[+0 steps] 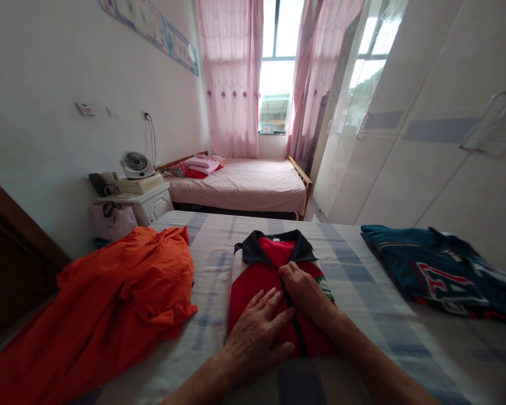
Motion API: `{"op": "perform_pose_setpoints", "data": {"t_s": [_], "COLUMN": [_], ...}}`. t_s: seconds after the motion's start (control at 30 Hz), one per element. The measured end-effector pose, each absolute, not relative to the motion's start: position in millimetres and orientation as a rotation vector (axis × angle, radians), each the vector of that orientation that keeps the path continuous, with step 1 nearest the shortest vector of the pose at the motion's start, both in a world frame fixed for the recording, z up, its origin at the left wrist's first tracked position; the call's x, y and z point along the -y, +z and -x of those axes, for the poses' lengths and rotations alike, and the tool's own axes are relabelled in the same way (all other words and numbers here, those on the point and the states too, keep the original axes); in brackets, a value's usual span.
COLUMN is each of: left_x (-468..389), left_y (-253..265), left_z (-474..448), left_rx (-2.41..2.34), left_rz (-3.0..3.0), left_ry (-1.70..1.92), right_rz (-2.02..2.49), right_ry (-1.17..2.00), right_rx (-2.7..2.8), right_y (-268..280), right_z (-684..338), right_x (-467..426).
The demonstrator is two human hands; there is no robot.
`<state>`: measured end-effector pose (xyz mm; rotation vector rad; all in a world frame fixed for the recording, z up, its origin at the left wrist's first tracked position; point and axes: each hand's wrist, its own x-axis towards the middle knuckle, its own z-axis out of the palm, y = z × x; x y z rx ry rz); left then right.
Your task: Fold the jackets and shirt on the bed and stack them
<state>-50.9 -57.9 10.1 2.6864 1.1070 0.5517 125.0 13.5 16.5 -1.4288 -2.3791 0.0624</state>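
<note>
A folded red jacket [253, 284] with a dark collar, white shoulder and dark front zip lies face up on the checked bedsheet [213, 281], its collar pointing away from me. My left hand [259, 329] rests flat on its lower front, fingers spread. Curled fingers of my right hand [306, 289] pinch the front edge beside the zip, just below the collar. Part of a green-and-white emblem shows past my right hand. To the left spreads a crumpled orange garment [139, 292]. At the right lies a folded dark blue garment [442, 270] with a large letter patch.
Beyond this bed stands another bed [253, 183] with pink bedding, under a curtained window. A white bedside cabinet [154, 205] carries a small fan [136, 163] and boxes. Tall wardrobes [405, 146] line the right side. A pale bag [113, 219] sits by the cabinet.
</note>
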Motion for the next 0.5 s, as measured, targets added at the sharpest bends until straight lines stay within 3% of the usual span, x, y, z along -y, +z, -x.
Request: {"op": "perform_pose_setpoints", "data": {"t_s": [0.27, 0.5], "left_x": [57.7, 58.4], "left_y": [9.0, 10.4], "left_z": [50.5, 49.9], "left_rx": [-1.098, -1.124], "left_rz": [-2.67, -2.656], "left_ry": [0.588, 0.583], "right_rz": [1.405, 1.511], "right_ry": [0.113, -0.15], "right_rx": [2.424, 2.514], "right_y": [21.9, 28.7], "right_z": [-124.9, -122.5], "right_x": [-18.9, -18.1]}}
